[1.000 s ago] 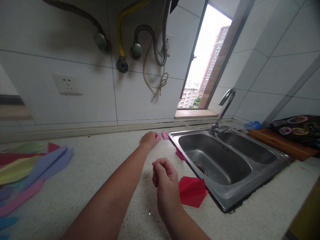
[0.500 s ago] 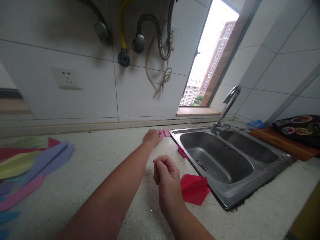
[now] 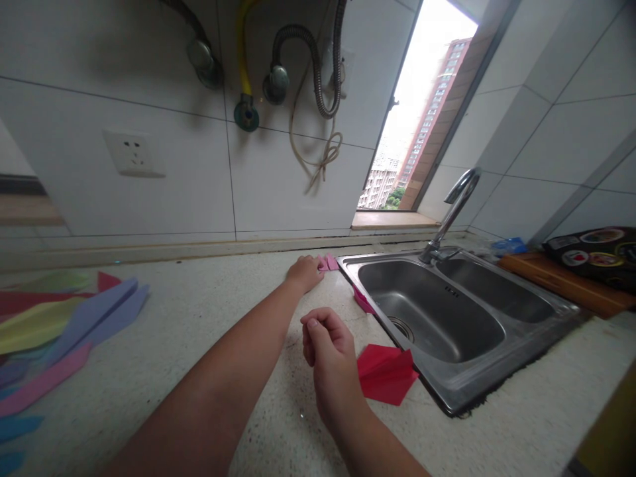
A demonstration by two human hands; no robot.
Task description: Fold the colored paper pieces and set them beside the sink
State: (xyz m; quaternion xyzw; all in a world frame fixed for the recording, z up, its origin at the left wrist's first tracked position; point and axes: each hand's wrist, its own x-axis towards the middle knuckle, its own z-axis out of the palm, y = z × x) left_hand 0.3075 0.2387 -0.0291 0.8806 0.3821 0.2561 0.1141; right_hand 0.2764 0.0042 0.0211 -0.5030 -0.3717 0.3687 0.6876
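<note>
Speckled countertop (image 3: 163, 344): the left hand (image 3: 304, 273) touches pink paper pieces (image 3: 328, 263) by the sink's (image 3: 427, 298) back corner, grip unclear. The right hand (image 3: 328, 351) is curled closed beside red folded paper (image 3: 387, 377).

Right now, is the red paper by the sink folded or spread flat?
Folded: the red paper shows creases and a pointed tip, lying beside the right hand.
</note>
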